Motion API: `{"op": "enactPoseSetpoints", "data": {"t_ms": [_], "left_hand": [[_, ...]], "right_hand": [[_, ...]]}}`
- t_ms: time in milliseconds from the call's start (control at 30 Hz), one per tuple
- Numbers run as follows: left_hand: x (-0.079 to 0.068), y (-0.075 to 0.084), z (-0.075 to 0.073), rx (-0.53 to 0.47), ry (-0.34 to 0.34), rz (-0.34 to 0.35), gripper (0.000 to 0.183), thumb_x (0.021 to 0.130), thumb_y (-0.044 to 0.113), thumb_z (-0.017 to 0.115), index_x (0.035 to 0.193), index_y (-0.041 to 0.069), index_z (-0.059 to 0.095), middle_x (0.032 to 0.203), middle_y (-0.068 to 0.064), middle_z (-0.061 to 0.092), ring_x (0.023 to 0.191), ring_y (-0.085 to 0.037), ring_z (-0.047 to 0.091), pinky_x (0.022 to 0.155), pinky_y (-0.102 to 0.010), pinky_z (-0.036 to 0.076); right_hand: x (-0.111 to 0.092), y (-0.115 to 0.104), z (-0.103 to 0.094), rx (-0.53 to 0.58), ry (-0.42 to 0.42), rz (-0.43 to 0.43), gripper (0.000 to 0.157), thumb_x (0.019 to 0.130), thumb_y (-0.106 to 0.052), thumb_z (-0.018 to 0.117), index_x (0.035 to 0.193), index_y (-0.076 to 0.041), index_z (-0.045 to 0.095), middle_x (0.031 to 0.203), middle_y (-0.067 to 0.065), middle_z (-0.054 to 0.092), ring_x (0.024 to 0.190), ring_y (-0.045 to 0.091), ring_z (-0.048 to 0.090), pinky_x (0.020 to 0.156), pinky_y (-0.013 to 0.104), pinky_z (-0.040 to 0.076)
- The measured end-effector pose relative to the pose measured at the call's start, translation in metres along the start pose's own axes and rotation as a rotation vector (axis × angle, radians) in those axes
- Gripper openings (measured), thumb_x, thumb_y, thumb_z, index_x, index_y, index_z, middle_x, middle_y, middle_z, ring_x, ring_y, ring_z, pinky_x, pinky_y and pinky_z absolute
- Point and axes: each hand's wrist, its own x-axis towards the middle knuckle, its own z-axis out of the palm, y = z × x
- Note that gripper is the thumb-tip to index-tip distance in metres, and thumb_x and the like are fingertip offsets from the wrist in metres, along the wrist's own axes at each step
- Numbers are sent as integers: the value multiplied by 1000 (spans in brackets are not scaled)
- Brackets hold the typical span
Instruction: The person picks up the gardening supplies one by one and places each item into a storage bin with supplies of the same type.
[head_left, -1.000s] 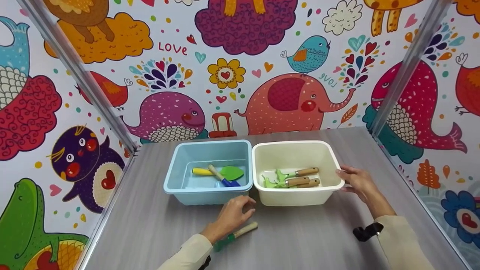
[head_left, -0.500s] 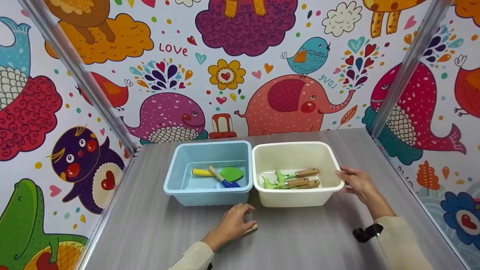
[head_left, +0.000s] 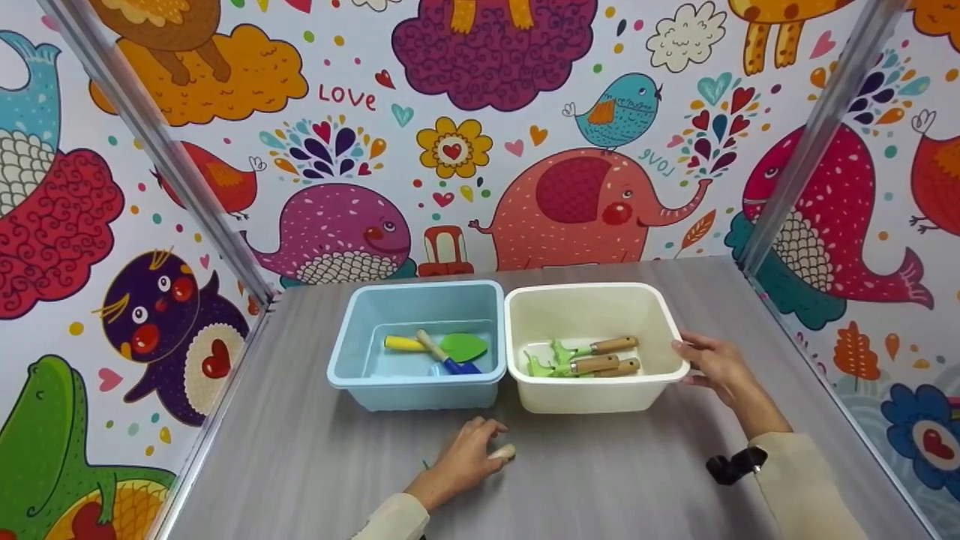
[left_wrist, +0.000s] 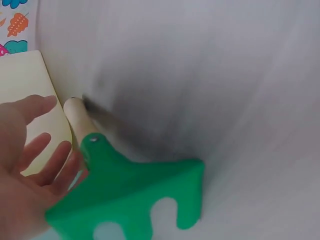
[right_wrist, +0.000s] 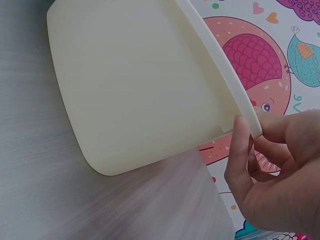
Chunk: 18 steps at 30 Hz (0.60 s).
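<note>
A green hand rake (left_wrist: 135,180) with a pale wooden handle lies on the table in front of the bins. My left hand (head_left: 463,454) is over it, hiding most of it in the head view, where the handle's end (head_left: 505,452) pokes out by the thumb. In the left wrist view the fingers are spread beside the handle, the thumb apart from it. At the right, my right hand (head_left: 721,367) pinches the rim of the cream bin (right_wrist: 135,90) between thumb and fingers. Several light green hand tools with wooden handles (head_left: 595,364) lie in that bin.
Left of the cream bin and against it stands a light blue bin (head_left: 420,395). It holds a green-bladed trowel (head_left: 463,346), a yellow handle (head_left: 403,343) and a blue tool with a wooden handle (head_left: 450,361). A patterned wall (head_left: 450,75) rises behind the table (head_left: 285,450).
My left hand has come down and nearer from the front of the blue bin to over the rake, covering most of it. The right hand stays at the cream bin's rim.
</note>
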Motion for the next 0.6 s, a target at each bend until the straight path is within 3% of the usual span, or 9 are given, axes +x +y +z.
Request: {"op": "enactPoseSetpoints", "data": {"t_ms": [300,467,600], "left_hand": [[-3,-7,6,195,58,78,32,78,12,80,108,10,70,92,-2,65,79,-14,63,63,-31,50],[-3,-9,9,198,42,104,26,77,6,78,102,9,72,88,-1,68,74,-9,61,60,-28,48],[-2,-10,11,148,15,78,23,78,6,77,100,9,73,89,0,71,75,-7,62,62,-27,49]], "right_hand": [[-1,-2,0,-7,4,4,68,99,-36,61,153,-1,36,129,14,64,90,8,67,72,23,60],[0,-1,0,-5,7,7,69,99,-37,61,153,-2,36,133,16,61,91,9,67,73,24,60],[-1,-1,1,-9,7,13,69,99,-38,61,153,-2,37,130,13,63,91,8,66,73,24,60]]}}
